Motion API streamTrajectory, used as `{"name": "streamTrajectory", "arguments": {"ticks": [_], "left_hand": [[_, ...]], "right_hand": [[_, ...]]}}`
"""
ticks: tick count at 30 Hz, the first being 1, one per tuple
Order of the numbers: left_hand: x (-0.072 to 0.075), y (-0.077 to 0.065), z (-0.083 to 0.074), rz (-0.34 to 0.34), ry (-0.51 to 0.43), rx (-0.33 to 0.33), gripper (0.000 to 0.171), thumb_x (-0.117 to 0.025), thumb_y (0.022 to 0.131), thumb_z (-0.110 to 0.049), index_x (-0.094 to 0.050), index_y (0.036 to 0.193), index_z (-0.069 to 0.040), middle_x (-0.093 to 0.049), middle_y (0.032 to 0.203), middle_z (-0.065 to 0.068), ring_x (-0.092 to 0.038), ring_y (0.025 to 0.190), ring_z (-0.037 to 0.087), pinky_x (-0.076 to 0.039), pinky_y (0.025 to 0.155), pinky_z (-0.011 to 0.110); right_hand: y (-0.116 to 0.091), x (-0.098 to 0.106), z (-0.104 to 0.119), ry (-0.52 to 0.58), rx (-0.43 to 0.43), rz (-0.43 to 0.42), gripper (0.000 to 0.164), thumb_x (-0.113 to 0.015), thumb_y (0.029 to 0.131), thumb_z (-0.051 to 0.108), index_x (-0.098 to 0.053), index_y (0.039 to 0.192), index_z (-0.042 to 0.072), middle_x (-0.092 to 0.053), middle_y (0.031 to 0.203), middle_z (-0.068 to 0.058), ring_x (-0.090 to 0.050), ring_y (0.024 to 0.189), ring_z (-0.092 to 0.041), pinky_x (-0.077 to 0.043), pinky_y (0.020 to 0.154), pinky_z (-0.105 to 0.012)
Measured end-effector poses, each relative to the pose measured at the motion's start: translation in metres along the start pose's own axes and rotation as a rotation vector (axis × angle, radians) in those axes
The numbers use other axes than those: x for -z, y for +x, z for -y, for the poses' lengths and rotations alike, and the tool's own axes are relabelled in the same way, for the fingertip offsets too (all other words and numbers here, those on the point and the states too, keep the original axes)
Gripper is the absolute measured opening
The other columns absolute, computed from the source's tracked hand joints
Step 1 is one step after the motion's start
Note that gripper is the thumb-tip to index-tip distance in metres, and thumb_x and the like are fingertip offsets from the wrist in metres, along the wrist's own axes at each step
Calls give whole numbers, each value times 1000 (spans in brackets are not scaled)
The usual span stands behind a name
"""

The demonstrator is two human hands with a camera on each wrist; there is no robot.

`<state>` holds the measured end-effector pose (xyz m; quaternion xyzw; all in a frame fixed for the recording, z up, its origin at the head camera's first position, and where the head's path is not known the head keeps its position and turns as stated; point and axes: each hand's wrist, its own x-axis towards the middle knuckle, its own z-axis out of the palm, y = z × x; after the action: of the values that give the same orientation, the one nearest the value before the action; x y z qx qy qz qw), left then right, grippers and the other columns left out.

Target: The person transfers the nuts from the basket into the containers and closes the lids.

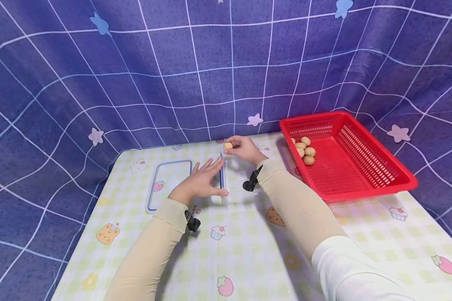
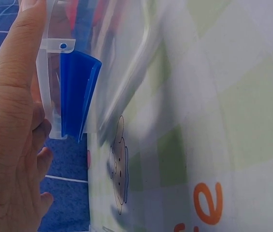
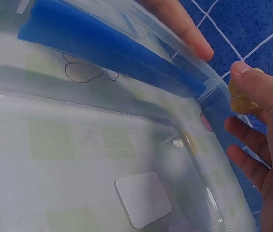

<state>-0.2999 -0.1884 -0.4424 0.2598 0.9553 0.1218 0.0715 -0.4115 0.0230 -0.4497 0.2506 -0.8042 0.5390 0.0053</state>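
A clear plastic box (image 1: 233,186) stands without its lid in the middle of the table, a blue clip (image 3: 112,53) along its left side. My left hand (image 1: 201,182) touches that side, its fingers spread; in the left wrist view, the thumb lies along the rim beside the blue clip (image 2: 77,94). My right hand (image 1: 245,149) pinches a walnut (image 1: 228,146) between thumb and fingers, near the far rim of the box. In the right wrist view, the walnut (image 3: 242,99) is partly hidden by the thumb. A white square (image 3: 144,199) shows at the box's bottom.
To the left lies a clear lid (image 1: 150,196) with a blue seal. At the right, a red perforated basket (image 1: 346,161) holds several walnuts (image 1: 300,146) along its left side. A patterned cloth (image 1: 256,259) covers the table, and a blue curtain (image 1: 211,83) hangs behind it.
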Motion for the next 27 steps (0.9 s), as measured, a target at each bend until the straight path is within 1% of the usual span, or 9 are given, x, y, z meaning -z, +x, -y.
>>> {"name": "streamTrajectory", "arguments": {"ticks": [4,7,12,15,18,21,27], "left_hand": [[1,-1,0,4,2,1,116,-68,79,-74,-11,164,-19,-6,170,-3,0,156,26,7,121,59],[1,-1,-1,5,-3,2,116,-68,79,-74,-11,164,-18,-7,170,-2,0,156,25,7,122,59],[2,-1,-2,9,-6,6,116,-68,80,-74,-7,164,-22,-8,170,-1,0,156,24,7,122,58],[2,-1,-2,3,-8,2,115,-69,81,-71,-7,164,-21,-8,170,0,-1,156,26,7,121,59],[1,0,-2,-2,-6,0,115,-70,81,-70,-7,164,-21,-9,170,1,-1,156,27,6,121,60],[1,0,-2,-4,-1,2,116,-70,80,-71,-7,164,-21,-9,170,1,-1,156,27,6,121,60],[1,-1,-1,-1,4,6,115,-70,81,-71,-8,164,-20,-9,170,1,-1,156,27,5,121,60]], "right_hand": [[0,-1,1,11,23,14,41,-79,89,10,-65,124,-5,-71,117,-19,-68,110,-31,-52,99,-40],[-1,0,2,16,37,11,40,-78,90,11,-65,125,-4,-70,123,-17,-66,115,-31,-51,102,-41],[-1,2,5,25,43,-7,36,-76,92,14,-67,122,-2,-72,120,-14,-67,113,-25,-52,99,-33],[0,6,8,37,52,-12,36,-75,92,16,-67,122,-2,-73,117,-13,-69,108,-24,-53,96,-33],[1,12,13,30,57,-24,36,-75,93,16,-67,123,-1,-74,115,-13,-71,105,-24,-54,95,-34],[4,20,19,13,64,-39,35,-75,93,16,-67,123,1,-74,115,-13,-71,105,-23,-54,96,-34],[4,40,33,10,80,-65,33,-75,92,12,-68,121,-1,-74,114,-16,-71,106,-25,-54,95,-35]]}}
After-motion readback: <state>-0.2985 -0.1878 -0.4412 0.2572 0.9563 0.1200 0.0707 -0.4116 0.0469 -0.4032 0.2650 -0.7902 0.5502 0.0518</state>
